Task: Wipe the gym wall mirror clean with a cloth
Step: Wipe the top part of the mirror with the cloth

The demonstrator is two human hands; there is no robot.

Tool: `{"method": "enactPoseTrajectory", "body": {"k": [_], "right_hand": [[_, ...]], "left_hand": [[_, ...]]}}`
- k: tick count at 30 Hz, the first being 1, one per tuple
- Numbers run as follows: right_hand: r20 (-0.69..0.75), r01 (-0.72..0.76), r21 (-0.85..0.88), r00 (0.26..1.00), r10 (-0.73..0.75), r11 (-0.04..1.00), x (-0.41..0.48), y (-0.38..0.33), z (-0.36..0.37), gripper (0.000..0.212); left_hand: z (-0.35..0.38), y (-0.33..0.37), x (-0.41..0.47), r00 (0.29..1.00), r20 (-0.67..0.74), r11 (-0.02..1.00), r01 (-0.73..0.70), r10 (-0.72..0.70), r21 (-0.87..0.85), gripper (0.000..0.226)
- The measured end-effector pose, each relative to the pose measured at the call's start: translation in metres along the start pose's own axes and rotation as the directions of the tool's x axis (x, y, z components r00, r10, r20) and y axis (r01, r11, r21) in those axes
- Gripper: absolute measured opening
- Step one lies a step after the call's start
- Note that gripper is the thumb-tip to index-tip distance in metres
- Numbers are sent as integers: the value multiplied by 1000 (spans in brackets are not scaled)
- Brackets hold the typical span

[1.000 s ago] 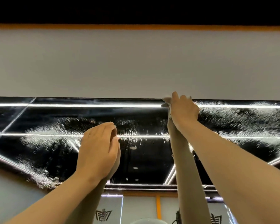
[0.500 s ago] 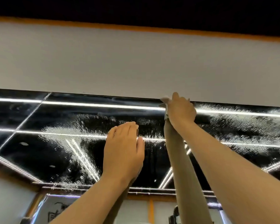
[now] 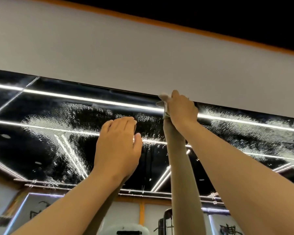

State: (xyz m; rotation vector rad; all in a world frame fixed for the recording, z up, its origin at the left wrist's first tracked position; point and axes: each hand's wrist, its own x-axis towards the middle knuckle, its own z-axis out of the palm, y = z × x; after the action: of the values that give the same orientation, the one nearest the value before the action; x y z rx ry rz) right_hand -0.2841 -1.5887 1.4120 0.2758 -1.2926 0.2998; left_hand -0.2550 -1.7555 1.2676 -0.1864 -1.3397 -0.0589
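Cloth [image 3: 163, 103] bunches under curled fingers of the right hand [image 3: 180, 111] at the mirror [image 3: 41, 133] top edge; below-left of them, the left hand [image 3: 117, 143], fingers together, lies flat, likely bracing.

Plain grey wall [image 3: 143, 56] stretching above me, thin orange stripe [image 3: 176, 26] along its top edge, black ceiling [image 3: 227, 11] over that, white light strips [image 3: 75, 97] reflected in front of me, crossing at angles

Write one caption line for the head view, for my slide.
Right hand holds a cloth at the top edge of the droplet-covered mirror; left hand rests open on it.
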Motion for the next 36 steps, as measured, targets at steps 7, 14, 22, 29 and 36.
{"method": "enactPoseTrajectory", "body": {"k": [7,14,22,29,36], "right_hand": [[-16,9,-21,1000,-9,1000,-2,31,-7,20],[-8,-29,-36,1000,29,999,4,105,-20,22],[-9,-90,-98,996,89,991,-3,233,-48,16],[20,-82,-112,996,85,990,-9,314,-64,11],[21,-69,-112,997,71,991,-14,343,-72,16]], "left_hand": [[0,-3,1,1000,-22,1000,-7,7,-9,61],[-9,8,-2,1000,13,999,1,-2,34,51],[7,92,18,997,-34,998,63,-62,26,51],[53,187,12,1000,16,1000,-7,7,3,59],[72,213,2,996,-47,997,77,-76,20,53]]}}
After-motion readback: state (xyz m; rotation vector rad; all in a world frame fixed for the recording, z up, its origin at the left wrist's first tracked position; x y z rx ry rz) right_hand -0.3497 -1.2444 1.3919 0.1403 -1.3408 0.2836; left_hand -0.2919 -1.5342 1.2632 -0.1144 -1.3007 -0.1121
